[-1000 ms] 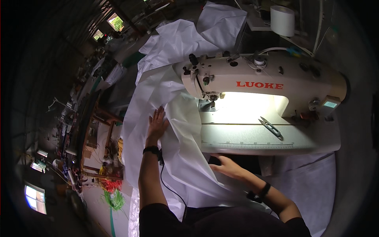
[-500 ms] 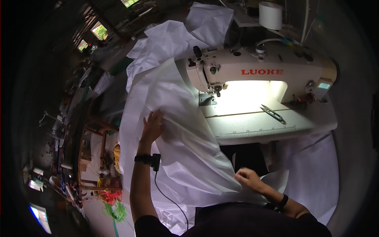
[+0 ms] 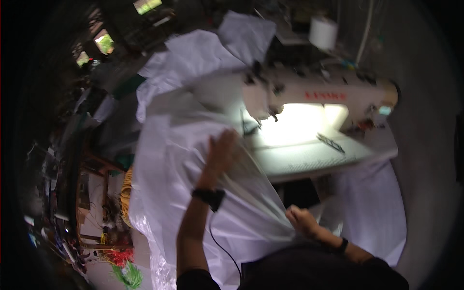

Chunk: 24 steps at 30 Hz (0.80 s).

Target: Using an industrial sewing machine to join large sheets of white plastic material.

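Note:
A large, creased white sheet (image 3: pixel 179 169), smooth like coated fabric or plastic, spreads across my lap and the left side of a sewing machine (image 3: pixel 295 89). My left hand (image 3: pixel 223 152), blurred by motion, lies open and flat on it, just left of the machine's needle area. Lower right, my right hand (image 3: pixel 303 221) is closed on the sheet's edge, which runs taut from there up toward the needle area. Thread snips (image 3: pixel 331 142) rest on the lit machine bed, beyond both hands.
More bunched white sheet (image 3: pixel 203 50) lies behind the machine, and another part (image 3: pixel 372 208) hangs at the right. A white thread cone (image 3: pixel 323 33) stands at the back. To the left are a wooden frame (image 3: pixel 104 193) and red and green strands (image 3: pixel 126 275). A cable trails from my left wrist.
My left hand has moved right, toward the needle area, and the sheet has shifted with it. The right hand keeps its closed hold on the edge. The whole view has turned slightly.

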Available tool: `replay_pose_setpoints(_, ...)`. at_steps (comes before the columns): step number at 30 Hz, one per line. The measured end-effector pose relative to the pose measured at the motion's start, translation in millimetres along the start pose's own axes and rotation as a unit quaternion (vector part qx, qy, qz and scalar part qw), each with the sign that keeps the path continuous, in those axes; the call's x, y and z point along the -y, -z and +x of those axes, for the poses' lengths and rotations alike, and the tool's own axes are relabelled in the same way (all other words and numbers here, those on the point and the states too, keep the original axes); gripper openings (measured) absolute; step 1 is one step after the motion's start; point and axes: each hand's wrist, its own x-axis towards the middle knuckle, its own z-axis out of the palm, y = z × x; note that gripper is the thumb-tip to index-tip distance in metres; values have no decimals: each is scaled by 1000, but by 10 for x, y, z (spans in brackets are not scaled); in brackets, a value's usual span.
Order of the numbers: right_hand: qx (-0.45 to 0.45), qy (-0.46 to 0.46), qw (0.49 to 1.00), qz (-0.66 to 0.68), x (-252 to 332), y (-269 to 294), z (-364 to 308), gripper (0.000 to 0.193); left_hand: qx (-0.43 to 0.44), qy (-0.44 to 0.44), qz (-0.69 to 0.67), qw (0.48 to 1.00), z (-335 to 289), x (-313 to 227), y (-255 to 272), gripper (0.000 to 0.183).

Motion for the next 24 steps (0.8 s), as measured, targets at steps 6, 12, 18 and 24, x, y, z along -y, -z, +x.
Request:
replay_pose_setpoints(6, 32, 211, 970, -119, 968, 791, 840, 17, -17, -26, -113, 993, -354, -929, 395, 73)
replay_pose_setpoints(12, 52, 328, 920, -207, 1208, -461, 2926, 28, -60, -93, -296, 949, -832, -1173, 506, 48)
replay_pose_setpoints(18, -24, 273, 931, -241, 656, -720, 3344, 49, -230, 415, -22, 880, -2053, 231, 667, 80)
replay_pose_setpoints(24, -13, 200, 930, -308, 848, -743, 3255, 48, -344, 423, -317, 776, -3115, 2154, 344, 20)
